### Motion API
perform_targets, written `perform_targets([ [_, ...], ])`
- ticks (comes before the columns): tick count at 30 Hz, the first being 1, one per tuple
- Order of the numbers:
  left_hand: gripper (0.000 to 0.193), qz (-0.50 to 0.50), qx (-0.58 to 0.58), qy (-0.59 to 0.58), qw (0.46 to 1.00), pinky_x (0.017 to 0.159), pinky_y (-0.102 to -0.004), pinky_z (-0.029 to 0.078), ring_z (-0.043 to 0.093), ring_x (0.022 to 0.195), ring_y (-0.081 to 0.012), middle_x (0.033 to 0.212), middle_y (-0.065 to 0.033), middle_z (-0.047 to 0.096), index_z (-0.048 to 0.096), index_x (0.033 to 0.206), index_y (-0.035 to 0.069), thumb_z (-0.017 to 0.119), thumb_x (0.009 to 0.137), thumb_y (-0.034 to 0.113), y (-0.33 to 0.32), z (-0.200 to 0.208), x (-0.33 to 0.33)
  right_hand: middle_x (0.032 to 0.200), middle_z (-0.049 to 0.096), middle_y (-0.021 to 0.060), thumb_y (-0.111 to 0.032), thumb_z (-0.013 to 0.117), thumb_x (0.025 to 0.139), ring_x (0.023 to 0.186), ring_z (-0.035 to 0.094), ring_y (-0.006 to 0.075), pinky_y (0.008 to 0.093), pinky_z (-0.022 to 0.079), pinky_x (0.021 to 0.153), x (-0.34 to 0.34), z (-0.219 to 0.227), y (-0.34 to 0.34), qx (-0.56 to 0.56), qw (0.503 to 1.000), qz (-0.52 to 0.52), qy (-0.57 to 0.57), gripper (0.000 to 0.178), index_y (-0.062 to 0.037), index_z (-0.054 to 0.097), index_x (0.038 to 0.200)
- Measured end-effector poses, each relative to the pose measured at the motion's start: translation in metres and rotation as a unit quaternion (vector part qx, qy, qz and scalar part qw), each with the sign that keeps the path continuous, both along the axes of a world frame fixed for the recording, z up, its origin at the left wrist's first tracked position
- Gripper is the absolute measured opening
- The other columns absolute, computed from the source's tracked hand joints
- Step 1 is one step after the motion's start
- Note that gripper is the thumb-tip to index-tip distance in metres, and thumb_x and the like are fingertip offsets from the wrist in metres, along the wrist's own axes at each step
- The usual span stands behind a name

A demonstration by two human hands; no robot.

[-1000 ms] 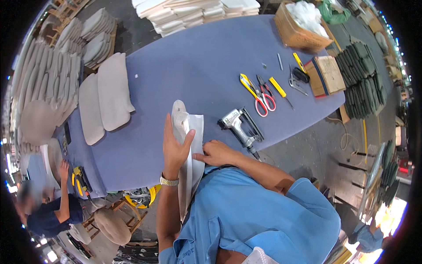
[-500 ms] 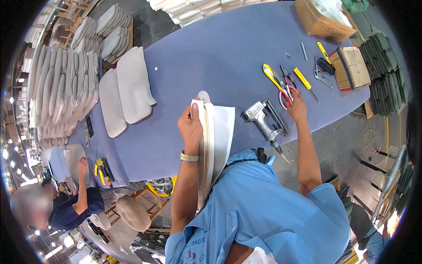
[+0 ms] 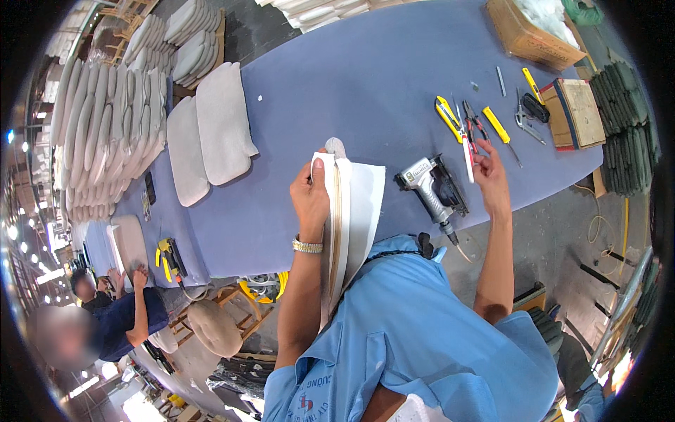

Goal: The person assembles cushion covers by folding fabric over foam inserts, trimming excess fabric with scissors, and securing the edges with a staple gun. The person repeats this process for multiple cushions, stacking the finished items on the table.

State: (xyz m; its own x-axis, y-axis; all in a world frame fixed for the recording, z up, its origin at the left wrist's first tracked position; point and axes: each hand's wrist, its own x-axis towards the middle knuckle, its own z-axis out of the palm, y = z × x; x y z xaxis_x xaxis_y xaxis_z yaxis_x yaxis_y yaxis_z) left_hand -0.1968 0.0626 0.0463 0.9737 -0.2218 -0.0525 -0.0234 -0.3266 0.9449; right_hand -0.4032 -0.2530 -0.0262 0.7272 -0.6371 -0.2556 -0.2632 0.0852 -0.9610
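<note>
My left hand is closed on the top end of an upholstered pad. The pad stands on edge against my front, showing grey fabric, a wooden edge and a loose white cloth flap. At the right, my right hand has its fingers curled at the red-and-white handles of a pair of scissors, which are seen edge-on with the blades pointing away. Just beyond its fingers lie red-handled pliers and a yellow cutter. A silver staple gun with a hose rests between my hands.
Two grey pads lie at the left, beside tall stacks of pads. A yellow screwdriver, a wooden block and a carton of white stuffing are at the right. A co-worker handles another pad at lower left.
My right hand has drawn back slightly toward me, and the scissors have turned from flat to edge-on. My left hand keeps its grip on the pad. The view has shifted a little.
</note>
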Motion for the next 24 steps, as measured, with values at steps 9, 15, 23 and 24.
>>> perform_targets([
  [9,0.062,-0.053,0.217,-0.09,0.97,0.096,-0.0457,0.054,0.071,0.109,-0.0401,0.115,-0.0256,0.074,0.063,0.137,0.0,0.069,0.095,0.046,-0.023,0.017,0.013,0.078,0.059,-0.0018,-0.017,0.075,0.094,0.059,0.057,0.0064,0.0242,0.046,0.053,0.054,0.074,0.141,0.203,0.952,0.215,-0.082,0.034,-0.0066,0.058,0.122],
  [15,0.061,-0.061,0.294,-0.055,0.952,0.095,-0.0478,0.055,0.071,0.107,-0.043,0.116,-0.0267,0.073,0.063,0.137,0.0,0.071,0.089,0.037,-0.03,0.014,0.02,0.079,0.06,-0.001,-0.028,0.074,0.098,0.065,0.059,0.007,0.0244,0.05,0.058,0.056,0.086,0.16,0.149,0.944,0.292,-0.047,0.033,-0.0078,0.059,0.12],
  [23,0.061,-0.077,0.28,-0.083,0.953,0.093,-0.0477,0.055,0.072,0.106,-0.0421,0.116,-0.0258,0.073,0.063,0.137,0.001,0.072,0.088,0.035,-0.021,0.013,0.02,0.08,0.058,-0.0016,-0.026,0.074,0.098,0.063,0.056,0.007,0.0246,0.048,0.055,0.051,0.076,0.156,0.192,0.946,0.257,-0.039,0.031,-0.0083,0.059,0.119],
  [24,0.061,-0.073,0.299,-0.08,0.948,0.093,-0.0477,0.055,0.072,0.106,-0.0424,0.116,-0.0257,0.073,0.063,0.137,0.001,0.072,0.088,0.035,-0.025,0.016,0.017,0.079,0.059,-0.0008,-0.027,0.074,0.098,0.062,0.056,0.0077,0.0258,0.048,0.055,0.051,0.076,0.158,0.181,0.948,0.257,-0.04,0.032,-0.0081,0.059,0.119],
])
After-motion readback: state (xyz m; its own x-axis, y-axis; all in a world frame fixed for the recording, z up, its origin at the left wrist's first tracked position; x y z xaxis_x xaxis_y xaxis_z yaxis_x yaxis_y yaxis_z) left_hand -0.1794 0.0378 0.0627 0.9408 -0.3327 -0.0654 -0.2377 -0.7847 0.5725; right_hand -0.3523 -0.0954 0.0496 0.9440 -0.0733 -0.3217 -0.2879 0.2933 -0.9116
